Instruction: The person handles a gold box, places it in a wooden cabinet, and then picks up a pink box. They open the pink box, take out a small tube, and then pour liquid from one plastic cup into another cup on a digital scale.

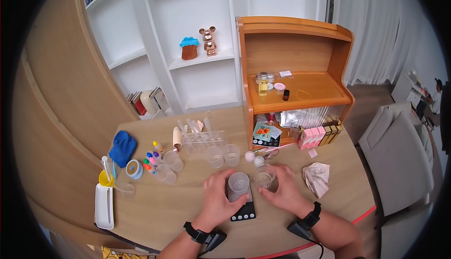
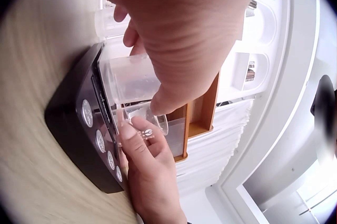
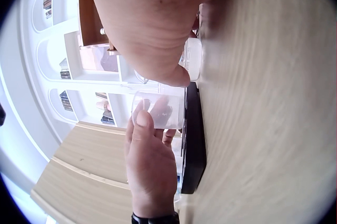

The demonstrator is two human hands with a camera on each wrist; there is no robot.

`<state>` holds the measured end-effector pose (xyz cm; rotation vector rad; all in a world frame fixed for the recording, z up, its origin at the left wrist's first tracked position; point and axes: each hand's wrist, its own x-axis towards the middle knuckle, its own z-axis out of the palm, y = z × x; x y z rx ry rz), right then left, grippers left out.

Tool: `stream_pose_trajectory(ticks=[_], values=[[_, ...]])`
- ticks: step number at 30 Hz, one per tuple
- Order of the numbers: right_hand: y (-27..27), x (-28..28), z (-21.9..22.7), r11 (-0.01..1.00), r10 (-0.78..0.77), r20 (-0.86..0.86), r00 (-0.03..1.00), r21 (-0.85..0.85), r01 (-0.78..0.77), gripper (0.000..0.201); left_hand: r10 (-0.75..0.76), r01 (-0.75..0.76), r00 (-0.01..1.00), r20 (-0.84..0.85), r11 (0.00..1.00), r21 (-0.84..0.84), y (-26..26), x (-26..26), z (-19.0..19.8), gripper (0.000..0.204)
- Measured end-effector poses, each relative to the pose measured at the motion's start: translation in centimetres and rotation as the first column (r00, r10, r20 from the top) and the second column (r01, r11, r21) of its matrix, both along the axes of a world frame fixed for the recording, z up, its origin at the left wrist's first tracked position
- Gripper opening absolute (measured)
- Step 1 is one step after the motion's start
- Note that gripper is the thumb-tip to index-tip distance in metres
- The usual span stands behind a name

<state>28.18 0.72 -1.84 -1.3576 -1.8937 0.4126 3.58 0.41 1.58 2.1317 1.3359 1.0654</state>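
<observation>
My left hand (image 1: pixel 217 199) grips a translucent plastic cup (image 1: pixel 238 184), thumb on its near side and fingers behind it. This cup stands upright over a black digital scale (image 1: pixel 243 213) with a row of round buttons. Just to the right, my right hand (image 1: pixel 287 192) holds a clear cup (image 1: pixel 265 176) between thumb and fingers, beside the scale. In the left wrist view dark-and-white markings (image 2: pixel 146 133) show on the clear cup. From the right wrist, the plastic cup (image 3: pixel 163 109) looks frosted, with the left thumb (image 3: pixel 143 120) against its wall.
Two plastic cups (image 1: pixel 223 156) and a rack of tubes (image 1: pixel 204 139) stand behind the scale. Small colored bottles (image 1: pixel 152 158) and more cups lie left. A wooden shelf unit (image 1: pixel 296 101) rises at the back right. Crumpled cloth (image 1: pixel 316 179) lies right; a white tray (image 1: pixel 104 223) sits far left.
</observation>
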Motion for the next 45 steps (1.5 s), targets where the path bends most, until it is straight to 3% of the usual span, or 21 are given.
stream_pose_trajectory(ticks=[6,13,17,20,29,34,37,45], values=[[0.0,-0.1,0.3,0.999,-0.031,0.028,0.999,-0.039,0.032,0.062,0.057,-0.057,0.998,0.028,0.998,-0.011,0.0,0.0,-0.5,0.075],[0.1,0.0,0.2,1.0,-0.005,0.048,0.999,0.018,0.004,0.062,-0.019,0.018,1.0,0.003,0.997,0.079,0.2,-0.1,0.1,0.077],[-0.1,-0.1,0.7,1.0,0.01,0.03,1.0,0.008,-0.01,0.071,0.038,-0.038,0.999,0.003,0.989,0.143,0.3,0.2,-0.8,0.083],[0.0,0.1,0.4,1.0,0.002,0.039,0.999,-0.011,-0.002,0.073,0.033,-0.033,0.999,-0.011,0.999,0.016,0.2,0.0,-1.0,0.085],[-0.1,0.1,0.6,1.0,-0.013,0.078,0.997,-0.023,0.015,0.073,-0.016,0.006,0.997,0.07,0.991,0.135,0.2,0.3,-0.6,0.086],[0.1,0.2,0.2,1.0,-0.013,0.093,0.996,0.026,0.011,0.07,0.039,-0.043,0.998,0.049,0.996,0.077,0.2,0.2,-1.2,0.082],[0.1,0.0,0.6,1.0,-0.011,-0.035,0.999,0.003,0.011,0.064,0.043,-0.045,0.998,0.041,0.997,0.07,0.3,0.2,-1.4,0.079],[-0.3,-0.8,2.2,0.977,0.05,-0.031,0.998,0.21,-0.043,0.073,0.042,-0.047,0.998,0.055,0.994,0.096,0.2,0.2,-1.4,0.068]])
